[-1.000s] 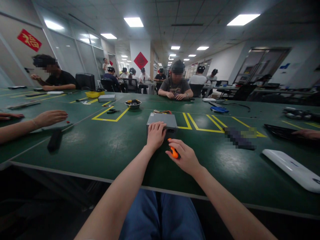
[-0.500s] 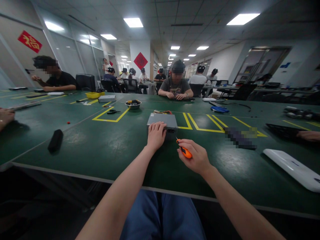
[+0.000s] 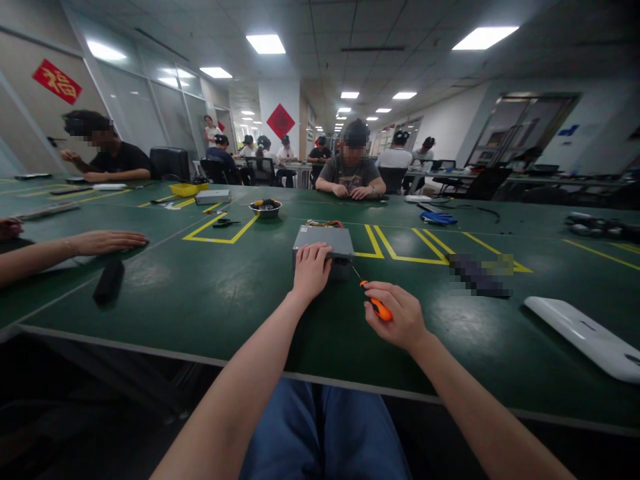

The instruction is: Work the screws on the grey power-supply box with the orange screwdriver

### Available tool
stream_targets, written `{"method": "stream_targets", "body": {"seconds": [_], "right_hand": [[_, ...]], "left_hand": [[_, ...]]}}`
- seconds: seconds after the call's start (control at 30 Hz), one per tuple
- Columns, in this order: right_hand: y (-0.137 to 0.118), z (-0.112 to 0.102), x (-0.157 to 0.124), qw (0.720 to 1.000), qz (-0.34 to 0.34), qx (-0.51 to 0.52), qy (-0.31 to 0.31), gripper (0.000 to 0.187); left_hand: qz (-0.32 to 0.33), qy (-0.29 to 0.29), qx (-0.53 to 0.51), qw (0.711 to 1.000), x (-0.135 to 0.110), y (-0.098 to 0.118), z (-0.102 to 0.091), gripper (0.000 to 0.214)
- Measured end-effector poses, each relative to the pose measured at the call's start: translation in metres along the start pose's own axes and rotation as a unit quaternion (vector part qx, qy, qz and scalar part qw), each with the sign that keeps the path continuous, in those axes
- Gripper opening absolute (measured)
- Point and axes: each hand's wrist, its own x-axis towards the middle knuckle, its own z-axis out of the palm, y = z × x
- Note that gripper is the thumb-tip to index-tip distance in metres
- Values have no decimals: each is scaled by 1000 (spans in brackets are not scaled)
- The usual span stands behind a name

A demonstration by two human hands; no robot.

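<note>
Green tabletop (image 3: 165, 300) spreads wide around a grey metal box (image 3: 324, 241), set back from the front edge (image 3: 150, 351). The left hand (image 3: 312, 270) rests open over the box's near side, not clamped. Just right of the box, the right hand (image 3: 395, 315) is closed around an orange screwdriver (image 3: 379, 309), its tip just beside the box. Yellow tape lines (image 3: 395, 243) run behind it — a white panel (image 3: 590, 337) lies well right, open green between.

Ceiling panels (image 3: 483, 38) light the room brightly; glare shines on the green table (image 3: 465, 320) beside my right hand (image 3: 395, 317), it's dark below the table edge, and the frame edges bend.
</note>
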Motion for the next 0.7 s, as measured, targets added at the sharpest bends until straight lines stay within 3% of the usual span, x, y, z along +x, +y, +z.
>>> {"method": "stream_targets", "body": {"seconds": [0.5,0.7], "right_hand": [[2,5,-1,999,25,9,-29,19],[-5,1,3,994,7,26,-104,23]], "left_hand": [[-2,-2,-4,1000,0,0,0,25],[0,2,-8,1000,0,0,1,25]]}}
